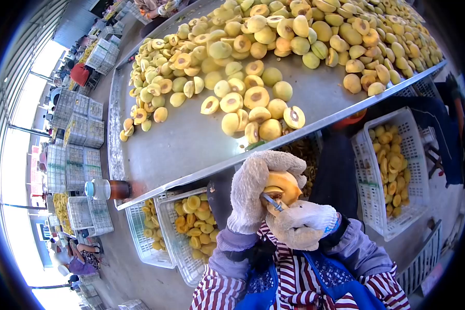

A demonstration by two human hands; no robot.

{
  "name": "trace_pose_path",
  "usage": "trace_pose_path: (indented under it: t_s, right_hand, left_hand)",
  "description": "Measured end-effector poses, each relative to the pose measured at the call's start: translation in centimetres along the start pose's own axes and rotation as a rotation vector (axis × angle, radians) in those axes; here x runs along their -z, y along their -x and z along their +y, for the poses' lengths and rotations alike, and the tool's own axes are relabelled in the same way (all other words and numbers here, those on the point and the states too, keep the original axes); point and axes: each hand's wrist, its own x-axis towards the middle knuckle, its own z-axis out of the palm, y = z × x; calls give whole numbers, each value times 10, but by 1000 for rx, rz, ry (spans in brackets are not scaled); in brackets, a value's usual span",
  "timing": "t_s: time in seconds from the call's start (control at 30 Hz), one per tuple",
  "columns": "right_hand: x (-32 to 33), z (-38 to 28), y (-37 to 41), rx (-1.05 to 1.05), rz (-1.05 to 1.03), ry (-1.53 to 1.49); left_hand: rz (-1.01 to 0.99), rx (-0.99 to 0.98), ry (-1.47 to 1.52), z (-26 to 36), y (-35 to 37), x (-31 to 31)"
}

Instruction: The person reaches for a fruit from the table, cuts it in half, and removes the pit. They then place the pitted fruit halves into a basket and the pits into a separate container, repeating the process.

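The left hand (249,190), in a thick off-white knitted glove, is curled round a yellow-orange fruit (289,187), its fingers arching over the top and its thumb side along the near edge. The right hand (306,226), gloved alike, is closed on a slim grey metal tool (273,202), with most of its grip hidden in the palm. The hands are close together in front of the chest, just beyond the table's near edge and on the wearer's side of it.

The tool's long axis runs on a slant, from the right glove at lower right up to the left, with its exposed end at the fruit's opened, brownish hollow. That hollow faces down and left, towards the tool; the gloves cover too much of the fruit to tell its long axis.

Behind the wrists are grey-lilac sleeves (364,247), a maroon-and-white striped garment (217,290) and a bright blue apron (323,271). Beyond the hands slopes a broad grey sheet-metal table (175,150), bearing a heap of yellow halved fruit (294,31), many showing brown centres. A clear jar with a pale blue lid and reddish-brown contents (106,189) lies across the view at the table's left corner. White plastic crates of fruit sit low on both sides, one at left (181,262) and one at right (419,194). Farther left rise stacked white crates (75,165), and another person's gloved hand (169,7) shows beyond the table's far edge.
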Motion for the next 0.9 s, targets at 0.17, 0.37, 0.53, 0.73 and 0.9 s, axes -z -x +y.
trace_pose_path:
  t_s: [0.17, 0.37, 0.53, 0.73, 0.9]
  right_hand:
    - [18, 26, -9, -13, -137, 84]
    - [22, 3, -2, -138, -157, -23]
    - [24, -8, -5, -112, 46, -2]
    - [9, -13, -20, -107, 143, 182]
    - [6, -26, -8, -79, 334, 241]
  left_hand:
    - [67, 214, 645, -28, -4, 24]
    - [563, 1, -72, -9, 29, 71]
    - [717, -244, -1807, -14, 54, 184]
    - [289, -194, -1620, -44, -96, 159]
    - [363, 170, -755, -41, -118, 146]
